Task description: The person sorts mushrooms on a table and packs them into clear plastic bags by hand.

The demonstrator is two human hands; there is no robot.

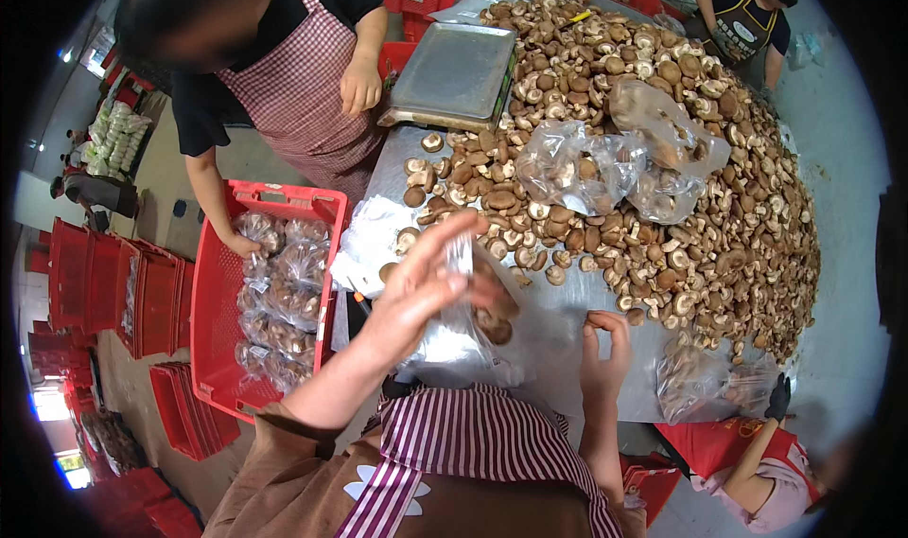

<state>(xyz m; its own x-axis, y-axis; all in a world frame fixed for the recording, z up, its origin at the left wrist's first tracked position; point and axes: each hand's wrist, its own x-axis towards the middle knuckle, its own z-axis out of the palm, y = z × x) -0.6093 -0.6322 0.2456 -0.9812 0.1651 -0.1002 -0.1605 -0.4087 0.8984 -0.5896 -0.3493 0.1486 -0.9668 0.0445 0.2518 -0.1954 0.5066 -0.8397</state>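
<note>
My left hand (425, 289) is raised over the near edge of the metal table (553, 297), blurred, at the mouth of a clear plastic bag (454, 339). Brown mushrooms (496, 325) show in that bag; whether the fingers grip the film is unclear. To the right, my right hand (606, 336) hovers near a hazy sheet of thin plastic, its fingers curled; whether it pinches the film cannot be made out. Beyond both hands lies a big heap of shiitake mushrooms (738, 254), with filled plastic bags (582, 169) resting on it.
A red crate (206, 325) of bagged mushrooms stands left, with a co-worker's hand (245, 245) in it. A platform scale (454, 69) sits behind white plastic bags (372, 243). A co-worker in red (745, 453) is at lower right, beside filled bags (691, 382). Another works at top right.
</note>
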